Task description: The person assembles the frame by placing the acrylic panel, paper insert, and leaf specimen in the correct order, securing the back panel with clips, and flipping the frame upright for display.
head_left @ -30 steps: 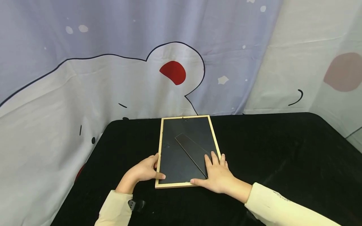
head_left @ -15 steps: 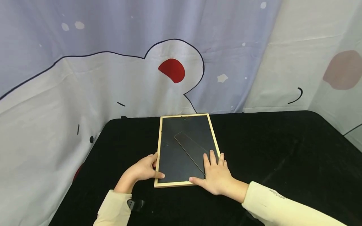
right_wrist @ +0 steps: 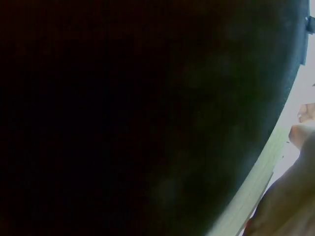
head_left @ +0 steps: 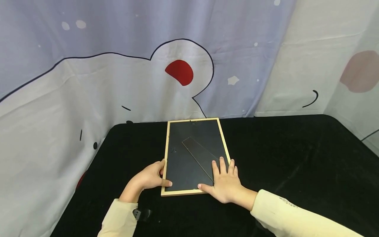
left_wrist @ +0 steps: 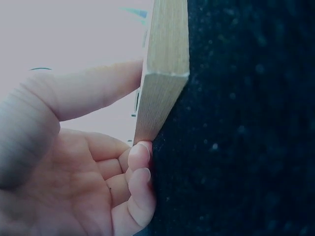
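Note:
A picture frame (head_left: 183, 168) with a pale wood border lies back side up on the black table. Its dark backing carries a tapered stand (head_left: 199, 153) set slantwise, lying flat. My left hand (head_left: 149, 176) grips the frame's near left side, thumb over the backing and fingers curled at the outer edge. The left wrist view shows the wooden corner (left_wrist: 165, 93) close up beside those fingers (left_wrist: 135, 204). My right hand (head_left: 226, 185) rests with fingers spread on the near right corner, covering the stand's lower end. Only part of that hand (right_wrist: 290, 191) shows in the right wrist view.
Black cloth covers the table (head_left: 281, 158) on both sides of the frame. Behind it hangs a printed curtain (head_left: 133, 85), close to the frame's far edge. A black strapped device (head_left: 142, 214) sits at the left wrist.
The head view has tilted slightly. My right hand has slid a little left over the backing, while the left hand keeps its grip on the picture frame.

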Demonstrator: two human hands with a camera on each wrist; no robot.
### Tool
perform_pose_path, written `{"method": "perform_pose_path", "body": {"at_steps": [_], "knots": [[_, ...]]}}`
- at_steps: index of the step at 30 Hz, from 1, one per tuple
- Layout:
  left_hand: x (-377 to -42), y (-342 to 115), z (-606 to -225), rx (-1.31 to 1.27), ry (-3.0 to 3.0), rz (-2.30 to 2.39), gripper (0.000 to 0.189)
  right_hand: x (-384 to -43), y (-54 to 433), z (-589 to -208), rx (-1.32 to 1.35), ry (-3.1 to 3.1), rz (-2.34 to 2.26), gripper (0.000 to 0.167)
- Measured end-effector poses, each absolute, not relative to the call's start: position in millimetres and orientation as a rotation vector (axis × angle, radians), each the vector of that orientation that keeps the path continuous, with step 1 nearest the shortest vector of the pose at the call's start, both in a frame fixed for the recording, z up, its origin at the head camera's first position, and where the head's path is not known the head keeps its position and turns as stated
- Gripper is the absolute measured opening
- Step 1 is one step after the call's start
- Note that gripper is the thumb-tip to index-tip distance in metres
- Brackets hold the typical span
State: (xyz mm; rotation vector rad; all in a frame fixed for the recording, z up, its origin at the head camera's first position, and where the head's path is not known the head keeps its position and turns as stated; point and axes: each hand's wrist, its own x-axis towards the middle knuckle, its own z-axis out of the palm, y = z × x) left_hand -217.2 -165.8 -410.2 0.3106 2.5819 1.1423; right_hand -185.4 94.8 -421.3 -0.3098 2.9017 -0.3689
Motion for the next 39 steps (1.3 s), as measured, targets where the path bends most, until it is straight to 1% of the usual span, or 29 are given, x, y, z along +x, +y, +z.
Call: {"method": "perform_pose_path", "body": {"at_steps": [9, 16, 24, 28, 31, 35, 39], "knots": [[-211.7, -170.7, -409.3, 0.289, 2.603, 1.122, 0.079, -191.1, 86.5, -415.8, -0.205, 2.792, -0.533, 0.098], [-211.4, -173.5, -410.7, 0.267, 2.605, 1.142, 0.082, -198.0, 84.0, -421.3, -0.211, 2.799, -0.553, 0.097], [-211.4, -174.0, -416.6, 0.318, 2.555, 1.204, 0.075, -190.6, 86.8, -423.4, -0.203, 2.802, -0.663, 0.098], [-212.9, -174.6, -418.0, 0.349, 2.538, 1.215, 0.074, -192.1, 94.3, -420.3, -0.26, 2.775, -0.724, 0.098], [-213.5, -176.0, -417.5, 0.366, 2.523, 1.227, 0.073, -195.8, 105.7, -411.2, -0.337, 2.704, -0.814, 0.092], [-213.6, -179.4, -416.0, 0.383, 2.49, 1.248, 0.077, -203.1, 122.9, -398.6, -0.433, 2.58, -0.931, 0.084], [-213.4, -182.5, -416.0, 0.389, 2.469, 1.262, 0.081, -211.2, 136.4, -392.6, -0.498, 2.509, -0.987, 0.083]]}}
